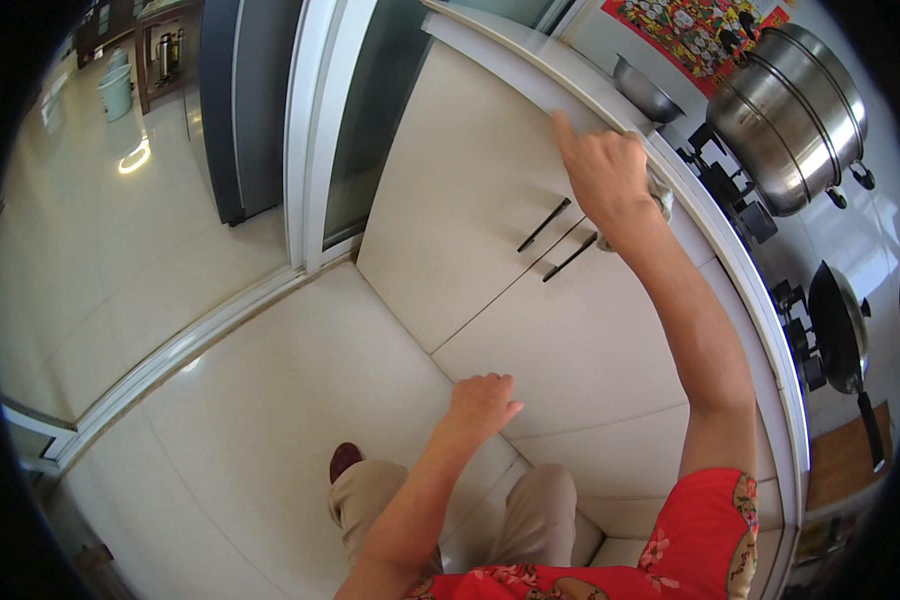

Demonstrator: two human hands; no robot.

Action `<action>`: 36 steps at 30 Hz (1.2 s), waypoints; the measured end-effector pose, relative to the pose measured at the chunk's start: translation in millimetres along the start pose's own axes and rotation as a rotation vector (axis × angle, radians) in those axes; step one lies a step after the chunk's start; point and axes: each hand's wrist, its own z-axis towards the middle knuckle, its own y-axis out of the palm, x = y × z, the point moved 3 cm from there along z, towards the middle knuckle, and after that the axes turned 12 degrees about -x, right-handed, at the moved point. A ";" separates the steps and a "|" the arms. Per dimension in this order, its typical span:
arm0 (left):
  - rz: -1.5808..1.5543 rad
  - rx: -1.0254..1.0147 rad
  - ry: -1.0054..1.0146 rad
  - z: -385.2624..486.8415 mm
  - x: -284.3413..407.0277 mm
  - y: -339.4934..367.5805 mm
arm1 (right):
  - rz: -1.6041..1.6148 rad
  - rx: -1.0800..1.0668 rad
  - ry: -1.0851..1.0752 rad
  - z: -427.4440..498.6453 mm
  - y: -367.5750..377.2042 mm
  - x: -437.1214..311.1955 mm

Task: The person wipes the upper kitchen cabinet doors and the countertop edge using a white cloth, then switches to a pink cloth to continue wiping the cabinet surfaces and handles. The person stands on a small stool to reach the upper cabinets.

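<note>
My right hand point(607, 176) is against the upper front of the white cabinet point(480, 142), just under the countertop edge. Beneath it is a crumpled greyish cloth point(661, 196), mostly hidden by the hand and wrist. The index finger points out past the cloth. Two black bar handles, one on the left door point(544, 225) and one on the right door point(570, 257), are just below this hand. My left hand point(484, 405) hangs in front of the lower cabinet, apart from it, with fingers curled and palm hidden. Nothing shows in it.
On the gas stove stand a stacked steel steamer pot point(787, 120) and a lidded black wok point(840, 330). A metal bowl point(645, 90) leans near the counter's back. Beyond the sliding-door track point(187, 345) are a dark refrigerator point(251, 112) and a pale bucket point(115, 94).
</note>
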 end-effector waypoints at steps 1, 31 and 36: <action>-0.002 0.003 -0.001 -0.2 -0.4 -0.3 | -0.013 0.049 -0.009 -0.3 2.9 0.2; 0.032 0.045 -0.008 -3.4 3.6 -6.3 | 0.206 0.463 0.062 -114.2 43.6 26.4; 0.033 0.059 0.000 -4.5 -0.6 -5.2 | 0.146 0.535 -0.054 -27.2 26.0 -6.1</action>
